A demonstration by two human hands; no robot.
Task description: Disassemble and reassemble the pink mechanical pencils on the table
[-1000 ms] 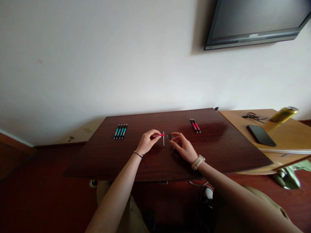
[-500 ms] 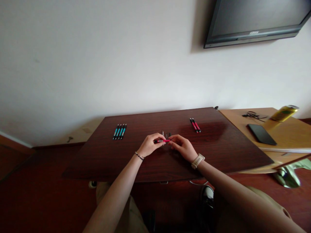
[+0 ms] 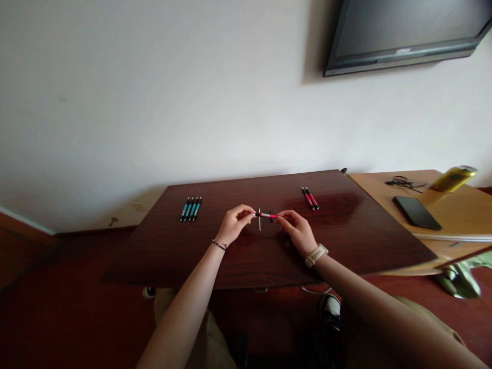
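Note:
A pink and black pen piece (image 3: 268,216) is held level between both hands over the middle of the dark table. My left hand (image 3: 234,223) pinches its black end, and my right hand (image 3: 298,230) grips the pink end. Beneath it on the table lie a thin white refill (image 3: 260,223) and a small dark part (image 3: 270,217), partly hidden. Several blue pens (image 3: 190,209) lie side by side at the left. Two pink pens (image 3: 310,199) lie together at the right.
The dark table (image 3: 154,256) stands against the wall. On a lighter wooden cabinet (image 3: 461,215) at the right are a black phone (image 3: 417,212), a black cable (image 3: 403,182) and a yellow can (image 3: 454,179). A television (image 3: 407,36) hangs above.
My hands have moved apart, my right one toward the right, and more of the pen piece shows between them. The white refill underneath is more visible.

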